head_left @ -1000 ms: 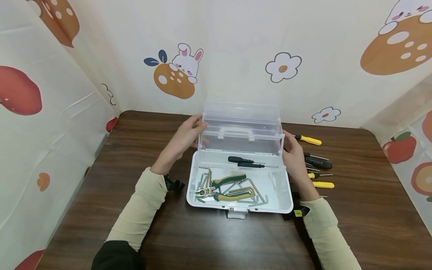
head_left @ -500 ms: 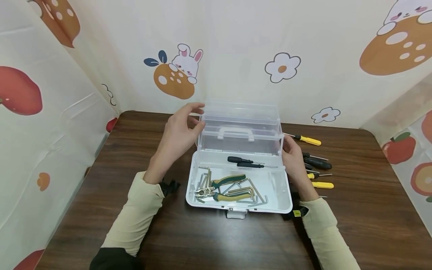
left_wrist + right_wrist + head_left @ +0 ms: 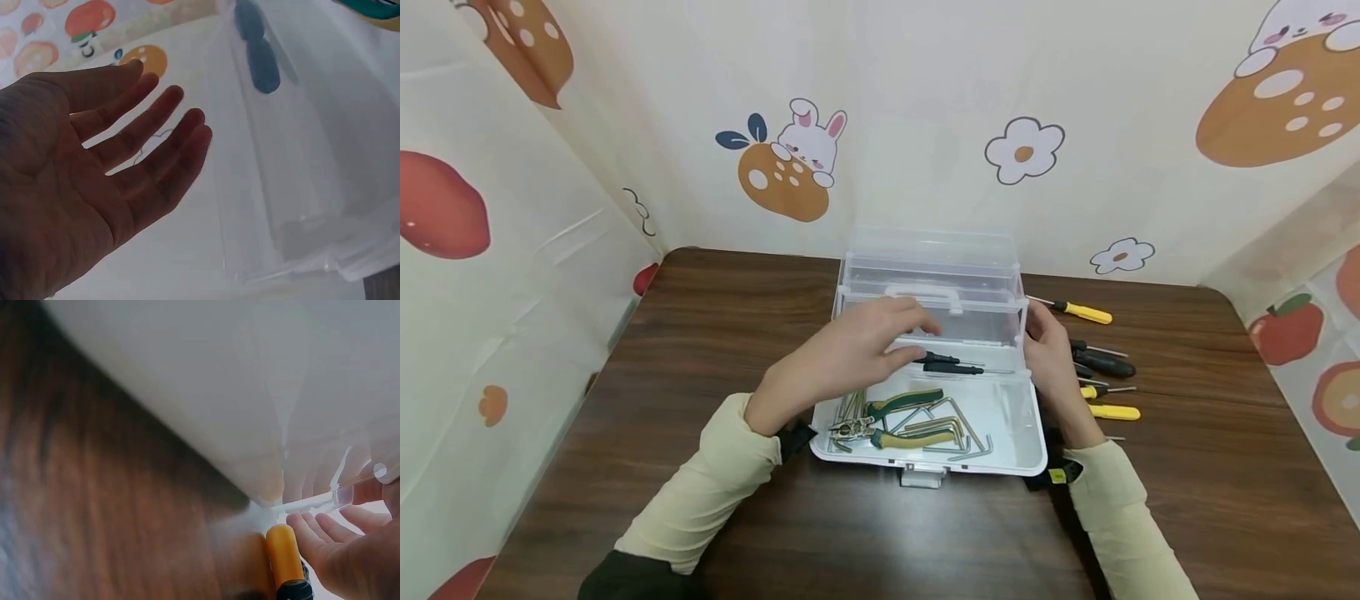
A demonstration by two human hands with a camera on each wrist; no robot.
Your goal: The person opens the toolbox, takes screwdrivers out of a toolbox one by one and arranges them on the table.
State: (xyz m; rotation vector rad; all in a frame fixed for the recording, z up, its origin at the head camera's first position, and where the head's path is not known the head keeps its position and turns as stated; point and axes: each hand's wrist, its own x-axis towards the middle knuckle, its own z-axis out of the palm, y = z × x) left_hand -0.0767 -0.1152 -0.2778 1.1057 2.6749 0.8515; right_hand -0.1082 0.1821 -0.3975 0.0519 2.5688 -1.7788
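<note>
A white toolbox [image 3: 1007,417] lies with its clear lid [image 3: 932,267] raised. Inside are pliers [image 3: 913,437] with green and yellow handles, several L-shaped hex keys [image 3: 957,425] and two small black screwdrivers [image 3: 953,367]. My left hand [image 3: 842,350] hovers over the box's left part, thumb and fingers spread beside the black handles and partly covering one. In the left wrist view its fingers are loosely bent, with nothing between them. My right hand [image 3: 1051,354] is at the lid's right side; the right wrist view shows its fingers [image 3: 334,531] mostly straight by the lid's corner.
Right of the box lie several screwdrivers, including a yellow-handled one [image 3: 1086,313] at the back, a black-handled one [image 3: 1105,362] and another yellow handle [image 3: 1115,412]. A patterned curtain [image 3: 925,150] hangs behind the dark wooden table [image 3: 737,308]. The latch [image 3: 922,477] faces forward.
My left hand has left the lid's left edge, lifting slightly, then moved right and forward over the tray. My right hand stays at the lid's right side; the lid remains raised.
</note>
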